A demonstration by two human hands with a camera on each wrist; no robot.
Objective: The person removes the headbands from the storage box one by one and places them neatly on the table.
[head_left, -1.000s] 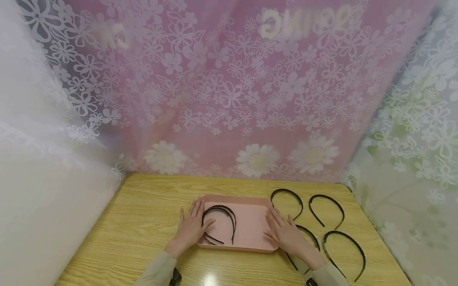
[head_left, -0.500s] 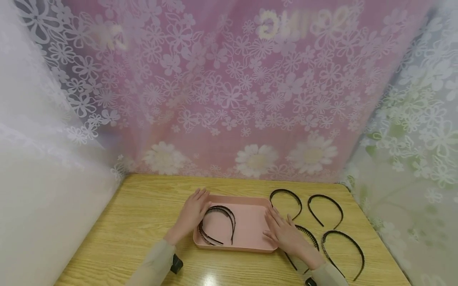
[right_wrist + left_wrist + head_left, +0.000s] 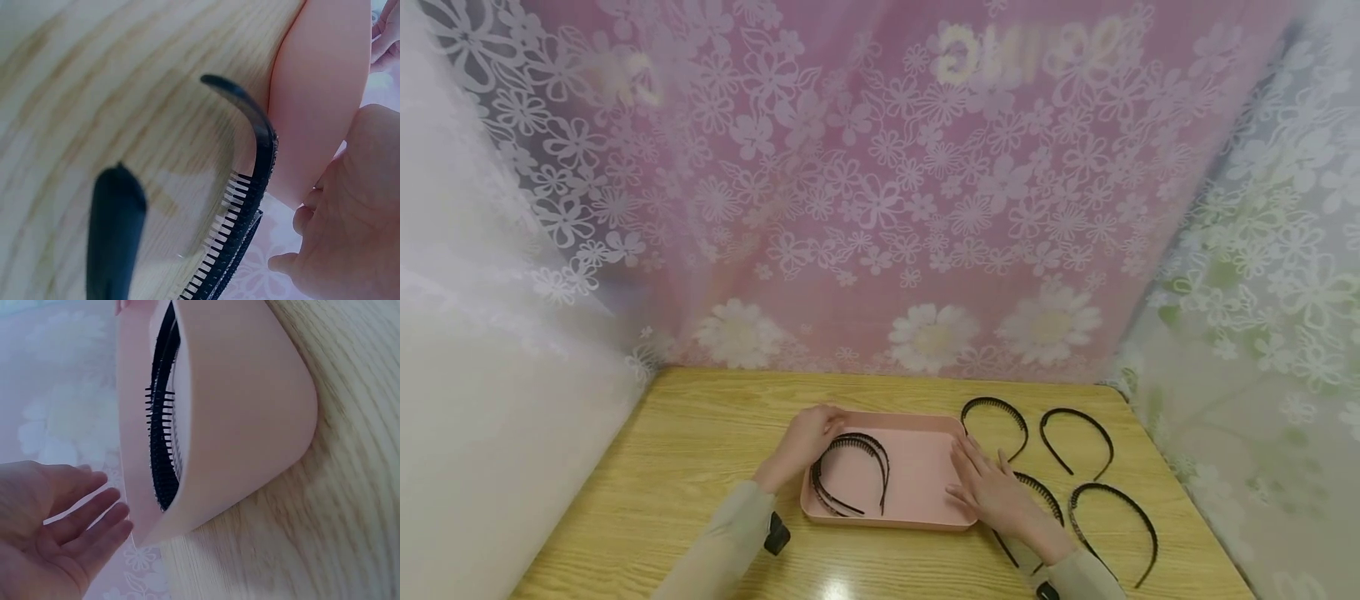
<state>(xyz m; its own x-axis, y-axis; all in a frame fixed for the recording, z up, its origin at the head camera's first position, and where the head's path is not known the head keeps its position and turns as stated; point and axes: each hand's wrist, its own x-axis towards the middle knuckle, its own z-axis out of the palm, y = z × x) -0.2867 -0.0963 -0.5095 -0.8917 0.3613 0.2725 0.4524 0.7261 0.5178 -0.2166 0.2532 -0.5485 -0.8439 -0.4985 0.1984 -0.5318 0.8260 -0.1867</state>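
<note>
Across the middle of the table lies a shallow pink tray (image 3: 925, 471), with black toothed headbands (image 3: 884, 475) overlapping in its left half. My left hand (image 3: 802, 440) is at the tray's far left corner, fingertips by the rim. In the left wrist view that left hand (image 3: 56, 531) has loosely extended fingers, close to or touching the tray's edge. On the tray's right end rests my right hand (image 3: 996, 497), fingers extended over the rim. The right wrist view shows the right hand (image 3: 350, 219) beside the tray's outer wall (image 3: 319, 94), near a toothed headband (image 3: 265, 156).
Several black headbands lie right of the tray: one far back (image 3: 1025, 421), one at the far right (image 3: 1110, 442), one nearer the front (image 3: 1152, 533). Another headband (image 3: 1051, 492) passes partly under the right forearm. Fabric walls with flowers (image 3: 880, 200) enclose the wooden table (image 3: 700, 475).
My left hand has slid from the tray's left side to its far left corner, and its thumb has left the inside of the tray. The right hand stays on the right rim.
</note>
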